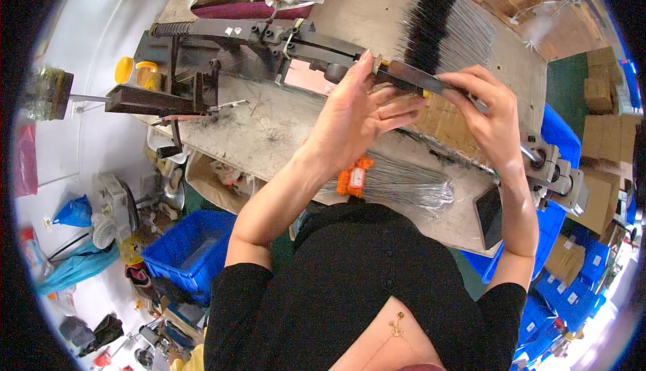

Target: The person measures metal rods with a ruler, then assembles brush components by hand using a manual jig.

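Over a worn, pale bench (269,125), a worker's right hand (490,105) pinches the right end of a long, flat, dark metal strip (416,77) slanting down rightward; the left hand (358,107), thumb and fingers apart, is nearer its left end.

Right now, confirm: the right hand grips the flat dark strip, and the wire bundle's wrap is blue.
Not blue: the head view shows an orange wrap on the wire bundle. The right hand does grip the flat dark strip.
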Available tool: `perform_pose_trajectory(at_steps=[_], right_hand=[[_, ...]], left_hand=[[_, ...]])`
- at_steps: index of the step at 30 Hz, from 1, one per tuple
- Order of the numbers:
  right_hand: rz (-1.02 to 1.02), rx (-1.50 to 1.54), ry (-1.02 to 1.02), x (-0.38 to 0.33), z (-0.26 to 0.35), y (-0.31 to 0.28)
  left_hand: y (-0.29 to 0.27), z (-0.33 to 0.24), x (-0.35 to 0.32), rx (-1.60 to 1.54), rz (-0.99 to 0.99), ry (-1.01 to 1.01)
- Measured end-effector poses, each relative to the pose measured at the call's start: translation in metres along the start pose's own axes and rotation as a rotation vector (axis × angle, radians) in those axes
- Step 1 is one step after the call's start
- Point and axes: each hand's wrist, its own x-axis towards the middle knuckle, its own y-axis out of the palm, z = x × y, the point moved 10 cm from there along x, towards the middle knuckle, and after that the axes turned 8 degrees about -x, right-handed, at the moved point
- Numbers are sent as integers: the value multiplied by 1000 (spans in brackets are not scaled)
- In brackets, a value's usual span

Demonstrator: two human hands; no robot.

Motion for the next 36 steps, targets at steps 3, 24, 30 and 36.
perform_pose_trajectory(at_steps=[3, 24, 30, 36], right_hand=[[13, -48, -62, 3, 1, 8], [-56, -734, -273, -50, 6, 5], [-75, -710, -254, -81, 17, -4], [677, -519, 326, -208, -70, 63]], left_hand=[[-3, 1, 0, -17, -20, -3], [7, -6, -6, -4, 8, -31], [4, -7, -7, -4, 24, -66], [-13, 18, 3, 40, 52, -85]])
